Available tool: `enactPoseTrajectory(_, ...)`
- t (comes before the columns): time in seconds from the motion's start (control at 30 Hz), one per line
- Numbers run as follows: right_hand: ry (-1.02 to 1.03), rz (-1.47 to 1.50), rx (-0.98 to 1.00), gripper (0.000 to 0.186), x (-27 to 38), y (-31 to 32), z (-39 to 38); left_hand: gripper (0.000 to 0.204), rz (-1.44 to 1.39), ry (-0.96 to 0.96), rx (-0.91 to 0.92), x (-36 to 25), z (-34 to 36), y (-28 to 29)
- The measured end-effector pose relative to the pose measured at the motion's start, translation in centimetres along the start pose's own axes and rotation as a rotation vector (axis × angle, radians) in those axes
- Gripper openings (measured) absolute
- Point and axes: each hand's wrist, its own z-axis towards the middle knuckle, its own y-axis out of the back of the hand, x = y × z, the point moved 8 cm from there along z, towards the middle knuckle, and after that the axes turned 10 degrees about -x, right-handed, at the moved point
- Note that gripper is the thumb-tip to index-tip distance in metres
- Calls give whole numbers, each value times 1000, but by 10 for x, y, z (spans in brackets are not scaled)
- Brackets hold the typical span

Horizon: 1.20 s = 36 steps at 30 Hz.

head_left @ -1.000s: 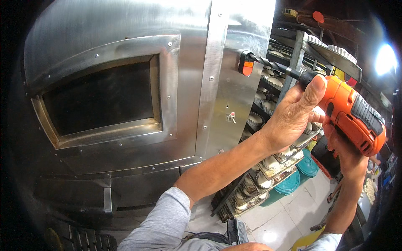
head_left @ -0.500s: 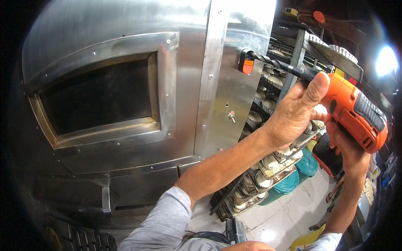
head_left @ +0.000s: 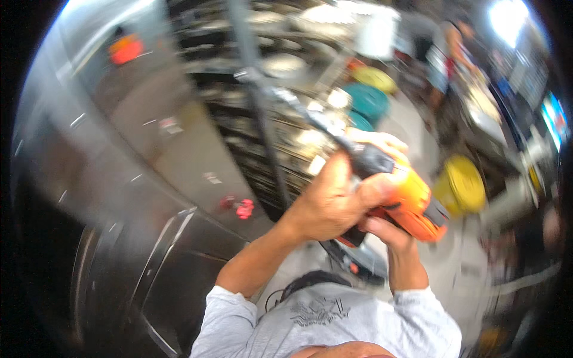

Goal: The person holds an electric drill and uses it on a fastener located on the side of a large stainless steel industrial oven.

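An orange and black power drill (head_left: pixel 418 206) is held in front of my chest, its long bit (head_left: pixel 301 108) angled up and to the left. My left hand (head_left: pixel 328 200) is closed around the front of the drill, behind the bit. Lower down, my right hand (head_left: pixel 391 234) grips its handle, which is mostly hidden by my fingers. The bit stands apart from the steel panel (head_left: pixel 173 161), its tip blurred against the rack post (head_left: pixel 243 42). On that panel are an orange switch (head_left: pixel 126 49) and a small red knob (head_left: pixel 245 209).
A rack (head_left: pixel 277 173) of trays with pale rounds in fluted cups stands beside the panel. Beyond it are teal lidded bins (head_left: pixel 365 101) and a yellow bucket (head_left: pixel 461 186) on the floor. Another person (head_left: pixel 453 56) stands at a worktable at the far right. Motion blurs everything.
My view has swung to the right. The drill has come away from the steel panel and down nearer my body, both hands still on it. The bit no longer points at the orange switch.
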Motion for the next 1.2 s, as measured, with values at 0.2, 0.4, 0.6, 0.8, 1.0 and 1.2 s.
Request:
enactPoseTrajectory(0.2, -306, -18, -168, 44, -27, 76, -88, 44, -137, 201, 217, 89, -47, -58)
enactPoseTrajectory(0.4, -478, -172, -628, 26, -34, 164, -204, 33, 213, 576, 614, 162, -112, -123)
enactPoseTrajectory(0.6, -373, -271, -958, 22, -36, 273, -312, 35, -573, 301, 729, 80, -84, -230)
enactPoseTrajectory(0.8, -727, -390, -844, 23, -3, 353, -402, 48, -1205, 158, 587, 28, -90, -366)
enactPoseTrajectory(1.0, -740, -341, -424, 32, 19, 382, -407, 56, -1193, 75, 608, 4, -107, -437)
enactPoseTrajectory(1.2, -816, -373, -186, 39, 8, 377, -405, 64, -1192, 45, 695, -1, -114, -471)
